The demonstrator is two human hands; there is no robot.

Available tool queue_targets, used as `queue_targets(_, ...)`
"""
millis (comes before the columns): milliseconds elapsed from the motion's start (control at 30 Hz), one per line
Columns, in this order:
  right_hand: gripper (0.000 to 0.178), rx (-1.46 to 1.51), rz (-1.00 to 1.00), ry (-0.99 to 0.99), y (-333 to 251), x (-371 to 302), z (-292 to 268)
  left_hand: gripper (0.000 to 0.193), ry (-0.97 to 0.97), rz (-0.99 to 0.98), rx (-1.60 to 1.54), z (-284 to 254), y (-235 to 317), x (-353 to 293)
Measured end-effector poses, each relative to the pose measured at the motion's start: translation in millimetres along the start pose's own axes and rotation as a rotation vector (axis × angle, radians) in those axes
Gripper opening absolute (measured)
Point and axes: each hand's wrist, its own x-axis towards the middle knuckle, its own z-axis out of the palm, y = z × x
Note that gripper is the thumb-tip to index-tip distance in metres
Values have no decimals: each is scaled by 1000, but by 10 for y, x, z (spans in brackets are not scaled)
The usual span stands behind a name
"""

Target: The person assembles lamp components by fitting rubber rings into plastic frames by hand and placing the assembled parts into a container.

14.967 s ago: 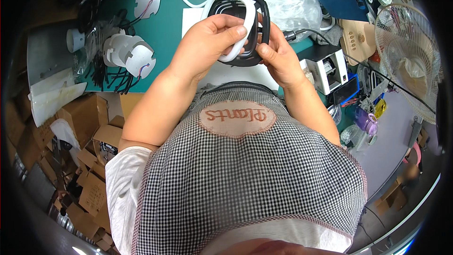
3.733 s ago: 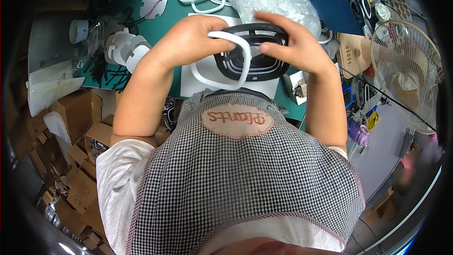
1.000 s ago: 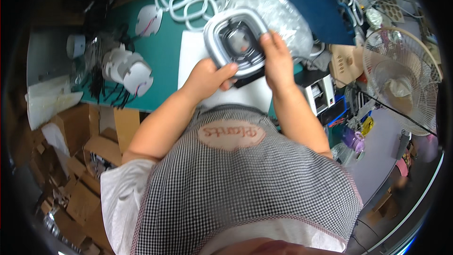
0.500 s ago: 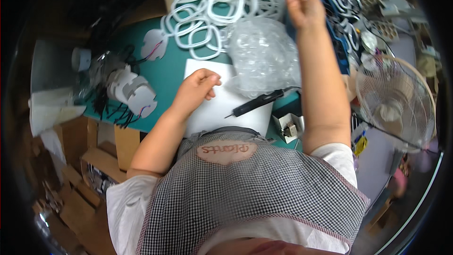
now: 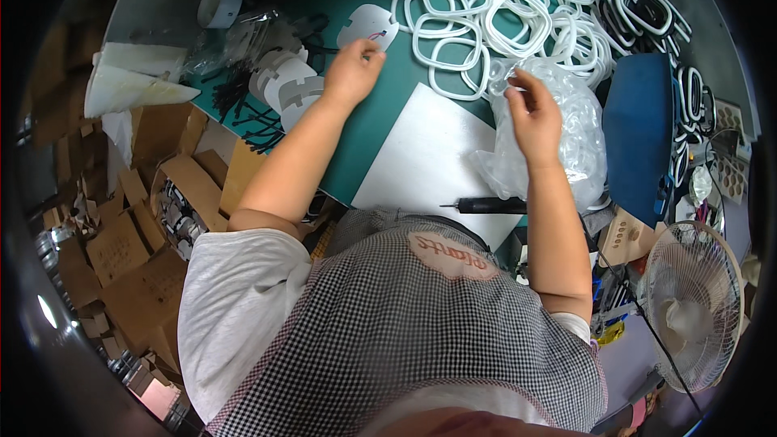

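Observation:
My left hand (image 5: 352,74) is at the lower edge of a flat white plate with notched sides (image 5: 367,23). Its fingers curl close to the plate's thin red wires, and whatever they pinch is hidden. Over the clear bubbly plastic bag (image 5: 576,142) hangs my right hand (image 5: 537,121), fingers bent, with a gap between thumb and fingertips and nothing visible in it. A black electric screwdriver (image 5: 492,205) lies on a white sheet (image 5: 421,150), close to my apron. More notched white plates (image 5: 283,81) stand stacked left of my left forearm.
White rounded frames (image 5: 453,32) are heaped at the back, black-edged ones (image 5: 635,12) to their right. A blue bin (image 5: 639,137) stands beside the bag. At right is a wire-caged fan (image 5: 688,307); cardboard boxes (image 5: 133,267) fill the lower left. The green mat (image 5: 380,125) covers the table.
My left hand has moved up and away from the white sheet to the notched plate. My right hand has drawn back from the far frames to above the plastic bag. The view has turned.

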Motion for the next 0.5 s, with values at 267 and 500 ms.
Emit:
queue_targets(267, 17, -448, -248, -75, -195, -67, 114, 34, 109, 269, 274, 29, 82, 510)
queue_targets(500, 12, -449, -293, -47, -192, -37, 128, 37, -285, 832, 301, 337, 287, 554)
